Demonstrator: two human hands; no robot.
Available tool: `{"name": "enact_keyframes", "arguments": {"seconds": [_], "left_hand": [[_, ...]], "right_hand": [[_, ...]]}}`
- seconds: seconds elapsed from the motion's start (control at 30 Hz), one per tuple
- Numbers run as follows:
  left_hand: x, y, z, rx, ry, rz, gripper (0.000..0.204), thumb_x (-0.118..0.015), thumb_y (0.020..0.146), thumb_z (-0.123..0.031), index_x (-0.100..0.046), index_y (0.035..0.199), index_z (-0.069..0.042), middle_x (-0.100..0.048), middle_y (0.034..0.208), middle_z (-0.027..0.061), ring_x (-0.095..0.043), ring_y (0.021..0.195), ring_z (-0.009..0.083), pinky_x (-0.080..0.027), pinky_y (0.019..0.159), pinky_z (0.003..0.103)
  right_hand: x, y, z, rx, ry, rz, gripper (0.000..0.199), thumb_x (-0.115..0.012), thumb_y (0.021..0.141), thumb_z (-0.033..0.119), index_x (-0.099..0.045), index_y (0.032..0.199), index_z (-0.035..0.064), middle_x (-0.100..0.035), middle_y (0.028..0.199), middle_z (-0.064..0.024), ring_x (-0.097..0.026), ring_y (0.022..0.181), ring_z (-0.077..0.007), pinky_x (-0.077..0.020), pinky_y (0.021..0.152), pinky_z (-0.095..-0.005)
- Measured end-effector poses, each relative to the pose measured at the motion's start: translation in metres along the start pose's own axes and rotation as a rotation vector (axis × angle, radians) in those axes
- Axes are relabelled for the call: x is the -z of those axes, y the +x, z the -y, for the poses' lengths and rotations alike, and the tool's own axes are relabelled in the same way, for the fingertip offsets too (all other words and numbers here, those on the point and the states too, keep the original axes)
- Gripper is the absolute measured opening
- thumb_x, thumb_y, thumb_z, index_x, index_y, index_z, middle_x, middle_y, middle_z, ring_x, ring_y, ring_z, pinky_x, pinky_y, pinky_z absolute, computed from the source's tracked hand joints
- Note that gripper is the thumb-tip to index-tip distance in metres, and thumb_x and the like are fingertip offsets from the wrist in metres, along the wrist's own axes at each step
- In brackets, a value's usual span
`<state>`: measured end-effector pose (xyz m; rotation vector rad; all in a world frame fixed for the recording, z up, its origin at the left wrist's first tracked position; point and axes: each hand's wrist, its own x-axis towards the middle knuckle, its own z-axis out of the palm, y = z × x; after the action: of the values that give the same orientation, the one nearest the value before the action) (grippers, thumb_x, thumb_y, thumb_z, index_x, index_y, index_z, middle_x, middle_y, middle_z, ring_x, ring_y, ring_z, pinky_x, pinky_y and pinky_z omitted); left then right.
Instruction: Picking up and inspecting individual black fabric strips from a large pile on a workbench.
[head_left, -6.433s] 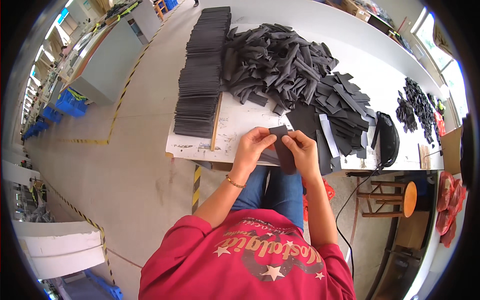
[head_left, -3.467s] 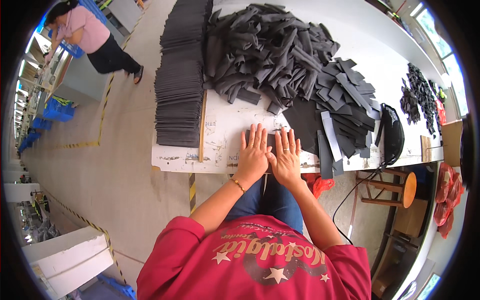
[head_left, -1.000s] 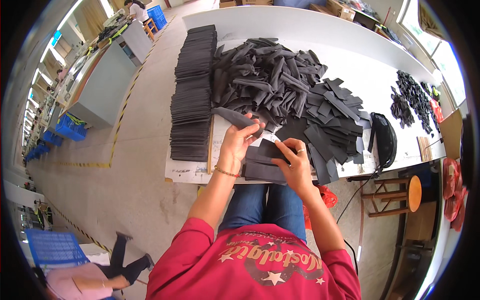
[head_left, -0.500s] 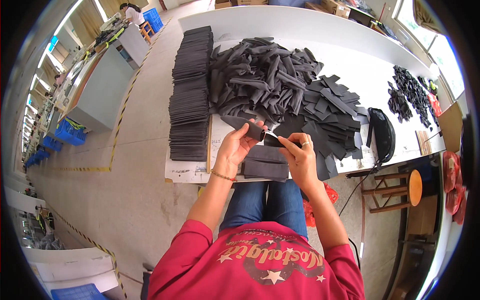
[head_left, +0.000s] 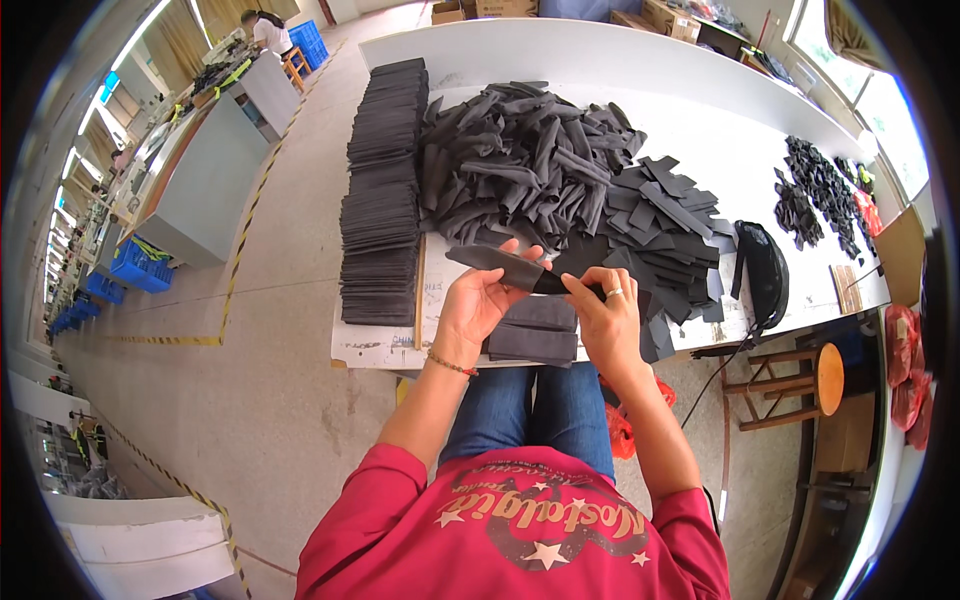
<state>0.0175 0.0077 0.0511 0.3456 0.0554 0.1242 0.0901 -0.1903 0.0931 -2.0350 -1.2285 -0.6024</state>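
A dark grey fabric sleeve (head_left: 490, 259) lies across the fingers of my left hand (head_left: 474, 310), its free end pointing left. Thumb and fingers of my right hand (head_left: 608, 315) pinch a flat black piece (head_left: 552, 284) at the sleeve's right end. The piece and the sleeve meet there; how far one lies inside the other is hidden. Just below my hands, a few flat dark sleeves (head_left: 533, 343) are stacked at the table's near edge. Beyond them rises a heap of loose fabric sleeves (head_left: 520, 150), with a pile of flat black pieces (head_left: 660, 215) to its right.
A long, tightly packed row of dark pieces (head_left: 383, 190) lines the left of the white table (head_left: 705, 130). Farther right are a black pouch (head_left: 762, 275) and small black scraps (head_left: 825, 190). A wooden stool (head_left: 828, 379) and red plastic bags (head_left: 620, 432) are below.
The flat black piece and the sleeve's mouth have come together, where a gap showed before. The sleeve now lies more level, and my right hand has shifted slightly right.
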Motion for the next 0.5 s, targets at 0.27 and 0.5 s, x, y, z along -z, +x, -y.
{"name": "enact_keyframes", "arguments": {"seconds": [0.27, 0.5], "left_hand": [[-0.04, -0.016, 0.013, -0.199, 0.207, 0.062, 0.052, -0.049, 0.095, -0.008, -0.035, 0.145, -0.005, -0.049, 0.137, 0.0273, -0.052, 0.124, 0.0386, -0.043, 0.106, 0.047], [-0.029, 0.001, 0.029, -0.328, 0.353, 0.149, 0.029, -0.055, 0.099, -0.021, -0.058, 0.12, -0.001, -0.068, 0.112, 0.0186, -0.059, 0.117, 0.0313, -0.043, 0.104, 0.043]], "right_hand": [[-0.004, 0.006, 0.023, -0.025, 0.046, -0.057, 0.048, -0.076, 0.07, 0.003, -0.064, 0.116, 0.0039, -0.053, 0.102, -0.0104, -0.052, 0.091, -0.0291, -0.0441, 0.081, -0.0415], [-0.011, -0.016, 0.02, -0.076, 0.146, 0.081, 0.048, -0.075, 0.07, 0.002, -0.051, 0.111, 0.0029, -0.053, 0.111, -0.0185, -0.053, 0.104, -0.0387, -0.0456, 0.086, -0.0448]]}}
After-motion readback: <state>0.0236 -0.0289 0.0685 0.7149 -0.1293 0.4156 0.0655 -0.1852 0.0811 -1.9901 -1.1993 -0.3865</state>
